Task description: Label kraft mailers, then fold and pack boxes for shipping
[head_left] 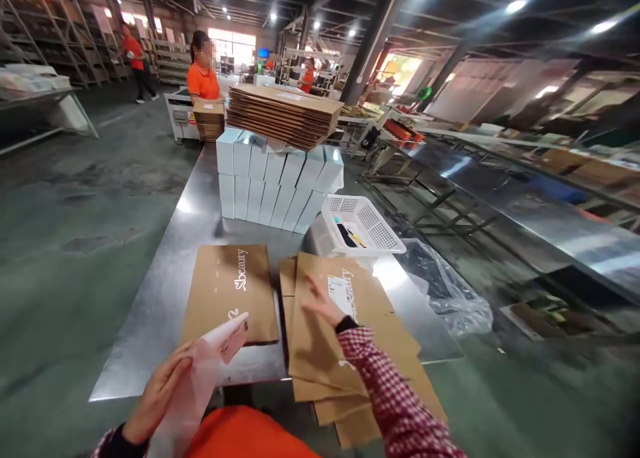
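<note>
My left hand is closed on a sheet of label backing paper, its free end curling up with a printed label on it. My right hand reaches over flat cardboard cartons on the right, fingers stretched out and somewhat blurred. Beside its wrist a white printed label lies on the top carton, partly covering the white lettering. I cannot tell whether the fingers touch the cardboard. To the left lies another pile of flat brown cartons, marked "beauty" in white.
Light blue boxes stand in two rows at the table's far end, with a stack of flat cardboard on top. A white plastic basket holds small items. Clear plastic wrap hangs at right. Co-workers in orange stand beyond.
</note>
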A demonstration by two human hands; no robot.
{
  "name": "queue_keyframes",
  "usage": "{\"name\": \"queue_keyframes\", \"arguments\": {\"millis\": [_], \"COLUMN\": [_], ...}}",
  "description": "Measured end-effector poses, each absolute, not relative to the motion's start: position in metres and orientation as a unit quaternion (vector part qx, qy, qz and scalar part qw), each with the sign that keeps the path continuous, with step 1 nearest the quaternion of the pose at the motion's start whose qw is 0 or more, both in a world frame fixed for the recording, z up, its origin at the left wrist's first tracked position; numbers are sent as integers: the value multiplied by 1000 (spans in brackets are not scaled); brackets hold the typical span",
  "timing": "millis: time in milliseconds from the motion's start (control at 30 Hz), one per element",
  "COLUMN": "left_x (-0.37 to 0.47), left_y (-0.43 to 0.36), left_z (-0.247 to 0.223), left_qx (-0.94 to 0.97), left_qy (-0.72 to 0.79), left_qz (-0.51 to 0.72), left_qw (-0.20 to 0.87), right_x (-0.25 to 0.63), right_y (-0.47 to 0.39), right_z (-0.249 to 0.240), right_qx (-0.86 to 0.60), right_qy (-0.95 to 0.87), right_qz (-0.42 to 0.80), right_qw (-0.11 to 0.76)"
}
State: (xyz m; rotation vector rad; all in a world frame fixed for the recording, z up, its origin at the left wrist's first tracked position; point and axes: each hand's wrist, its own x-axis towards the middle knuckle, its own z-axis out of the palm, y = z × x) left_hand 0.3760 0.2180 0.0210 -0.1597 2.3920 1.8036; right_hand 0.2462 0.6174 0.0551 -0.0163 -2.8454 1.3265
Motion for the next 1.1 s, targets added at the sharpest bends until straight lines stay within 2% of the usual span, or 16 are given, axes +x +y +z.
{"name": "queue_keyframes", "arguments": {"millis": [33,100,167,200,267,367,467,633,700,867,1100], "left_x": [380,386,392,395,399,399,390,368,360,338,314], "left_y": [219,220,220,220,225,242,259,263,261,256,234], "left_z": [26,34,40,43,49,60,68,67,64,53,9], "left_qx": [-50,-61,-94,-120,-155,-110,-73,-107,-98,-98,-117], "left_qy": [798,803,814,823,842,861,855,828,819,816,837], "left_qz": [596,588,571,554,514,484,508,550,565,567,529], "left_qw": [71,71,52,25,-45,-116,-71,-8,27,53,79], "right_x": [252,267,284,292,307,323,333,321,309,289,261], "right_y": [581,518,476,464,452,446,440,435,434,419,399], "right_z": [49,42,42,43,45,45,39,34,37,30,-14], "right_qx": [65,241,263,244,196,182,189,152,169,128,14], "right_qy": [-883,-731,-607,-573,-555,-553,-563,-717,-749,-777,-748], "right_qz": [461,589,661,688,723,728,724,655,624,601,646], "right_qw": [-51,-245,-354,-372,-363,-363,-350,-183,-144,-133,-152]}}
